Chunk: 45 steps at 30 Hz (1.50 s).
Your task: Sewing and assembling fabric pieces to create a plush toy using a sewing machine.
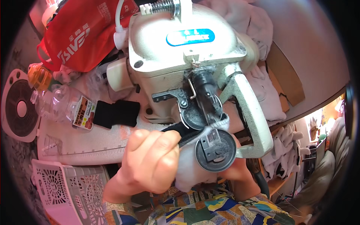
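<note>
A cream industrial sewing machine (157, 80) stands in front of me, with a round dark feed disc (224, 159) at its near end. A pale grey fluffy fabric piece (185, 170) hangs at the disc, its edge running up to the stitching area. Along its left side lies a black knit band (187, 138). My left hand (152, 161) is closed in a fist on the band and fabric, just left of the disc. My right hand (234, 172) is behind the disc's right side; its fingers are hidden by disc and fabric.
A black knit cuff (116, 113) lies left of the machine beside a clear plastic bottle (67, 101). Farther left are a red bag (86, 37) and a small fan (20, 108). A white plastic basket (56, 191) sits below the table edge. Pale fabric pieces (283, 150) pile up at right.
</note>
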Motion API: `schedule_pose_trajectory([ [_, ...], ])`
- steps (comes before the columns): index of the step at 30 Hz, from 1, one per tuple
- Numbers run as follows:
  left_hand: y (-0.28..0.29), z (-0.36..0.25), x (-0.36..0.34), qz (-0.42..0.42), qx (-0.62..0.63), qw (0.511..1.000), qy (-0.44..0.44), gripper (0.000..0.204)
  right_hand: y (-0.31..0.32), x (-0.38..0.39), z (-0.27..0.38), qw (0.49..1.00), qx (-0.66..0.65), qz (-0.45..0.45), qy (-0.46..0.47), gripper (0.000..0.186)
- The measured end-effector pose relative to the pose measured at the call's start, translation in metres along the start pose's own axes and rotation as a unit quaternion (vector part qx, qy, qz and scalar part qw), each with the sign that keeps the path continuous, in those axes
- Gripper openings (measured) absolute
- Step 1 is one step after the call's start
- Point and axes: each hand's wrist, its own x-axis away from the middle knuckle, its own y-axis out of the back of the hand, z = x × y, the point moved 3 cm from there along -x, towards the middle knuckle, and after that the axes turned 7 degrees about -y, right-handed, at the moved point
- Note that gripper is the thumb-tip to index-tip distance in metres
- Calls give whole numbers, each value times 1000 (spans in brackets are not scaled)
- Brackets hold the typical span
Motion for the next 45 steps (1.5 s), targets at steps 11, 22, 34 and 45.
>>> schedule_pose_trajectory([
  [11,9,-1,-14,104,143,961,214,13,-33,-1,51,967,226,23,116,78],
  [22,-2,5,16,-24,264,930,254,15,-41,-1,31,991,67,97,-55,69],
  [34,3,-11,10,-43,15,994,104,27,-34,-9,22,983,112,104,-97,77],
  [45,-8,-11,-9,-37,-15,996,85,18,-53,4,37,996,45,-38,67,86],
])
